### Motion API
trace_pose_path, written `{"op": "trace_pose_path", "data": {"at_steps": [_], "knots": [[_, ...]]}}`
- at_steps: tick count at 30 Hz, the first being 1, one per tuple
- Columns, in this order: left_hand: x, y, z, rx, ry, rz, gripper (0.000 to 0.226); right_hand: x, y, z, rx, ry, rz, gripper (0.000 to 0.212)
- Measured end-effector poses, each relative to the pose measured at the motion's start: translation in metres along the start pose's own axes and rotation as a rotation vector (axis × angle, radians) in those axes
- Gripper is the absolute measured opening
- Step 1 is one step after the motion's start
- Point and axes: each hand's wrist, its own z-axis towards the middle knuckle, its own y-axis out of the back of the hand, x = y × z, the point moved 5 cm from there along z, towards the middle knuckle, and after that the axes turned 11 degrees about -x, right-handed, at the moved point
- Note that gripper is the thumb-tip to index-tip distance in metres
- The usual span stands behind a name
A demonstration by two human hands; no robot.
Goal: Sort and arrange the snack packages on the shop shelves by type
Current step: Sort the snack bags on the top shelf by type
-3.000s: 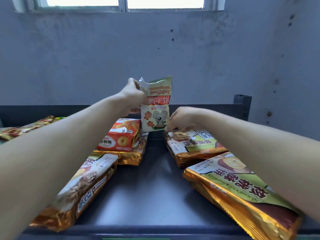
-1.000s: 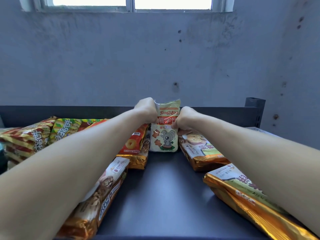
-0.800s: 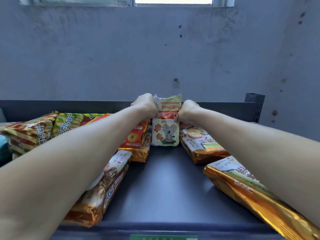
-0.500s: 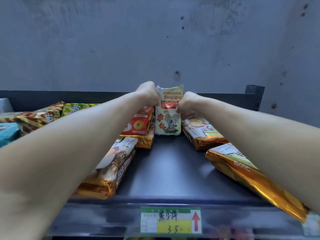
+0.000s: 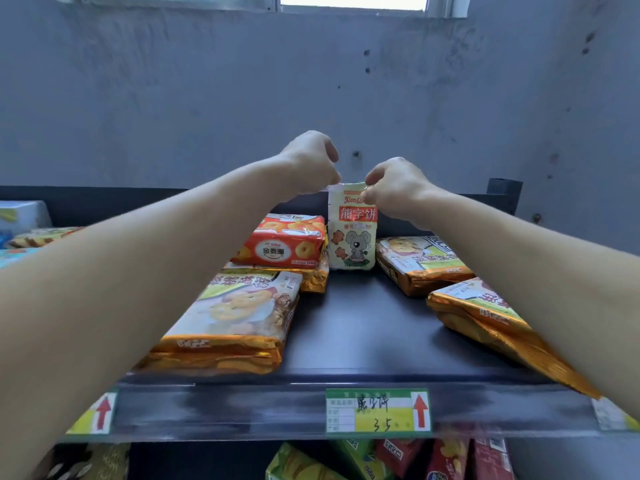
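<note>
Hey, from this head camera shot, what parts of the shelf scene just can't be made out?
- Bear biscuit bag: top edge hidden by left hand and right hand.
- Price label: handwriting blurred.
- Gold packet: partly hidden under the right forearm.
- Lower-shelf packets: cut off by the bottom edge.

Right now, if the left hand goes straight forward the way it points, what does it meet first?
Probably the grey wall behind the shelf: the left hand, at the top edge of the mouse snack bag, sits above the shelf's back rail. Depth is unclear.
</note>
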Motion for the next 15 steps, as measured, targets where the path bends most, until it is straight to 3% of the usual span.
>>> {"op": "trace_pose_path", "data": {"at_steps": [11, 15], "knots": [[0.031, 0.074, -0.034, 0.006, 0.016, -0.118, 0.029, 0.064, -0.015, -0.037, 0.028, 0.046, 0.117, 0.022], [0.062, 0.095, -0.047, -0.014, 0.102, -0.100, 0.026, 0.073, -0.030, -0.040, 0.064, -0.050, 0.103, 0.028]]}}
